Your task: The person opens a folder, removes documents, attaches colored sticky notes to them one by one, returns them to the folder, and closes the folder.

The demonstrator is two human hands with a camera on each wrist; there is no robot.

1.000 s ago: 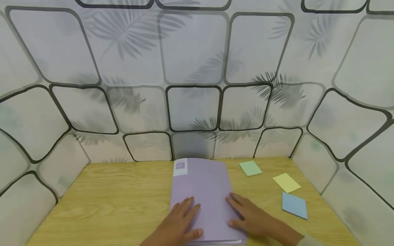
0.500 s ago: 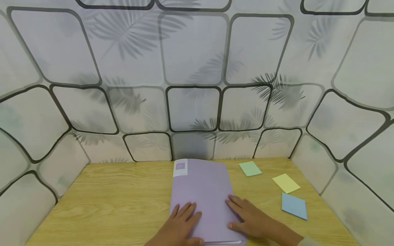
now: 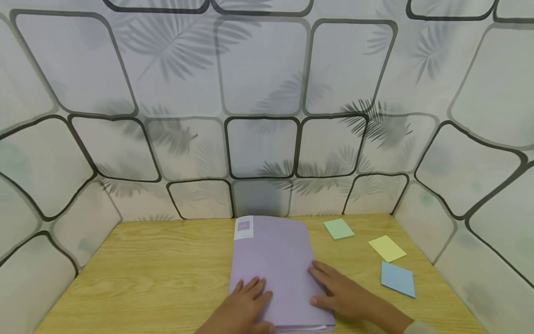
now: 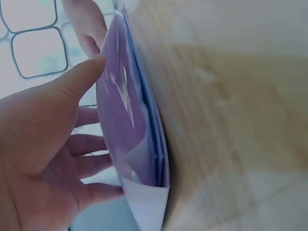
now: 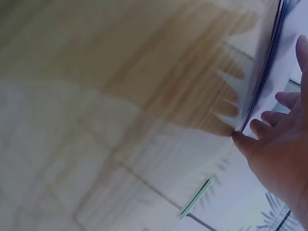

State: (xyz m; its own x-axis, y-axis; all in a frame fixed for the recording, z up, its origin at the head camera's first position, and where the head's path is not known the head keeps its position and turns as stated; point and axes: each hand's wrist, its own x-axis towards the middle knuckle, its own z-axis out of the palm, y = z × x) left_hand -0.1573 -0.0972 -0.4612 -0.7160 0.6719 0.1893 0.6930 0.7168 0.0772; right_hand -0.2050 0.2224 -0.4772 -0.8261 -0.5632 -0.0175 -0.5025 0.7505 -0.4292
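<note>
Little has changed: the left hand has slid slightly toward the near end of the purple folder, while the right hand stays at its right edge. Both hands lie with fingers extended on the cover, gripping nothing, so the folder remains closed and flat mid-surface. On the wood-grain surface, green, yellow and blue notes lie to the right; leaf-patterned walls with dark rounded outlines enclose it.

left hand outstretched, palm down; right hand outstretched, palm down
</note>
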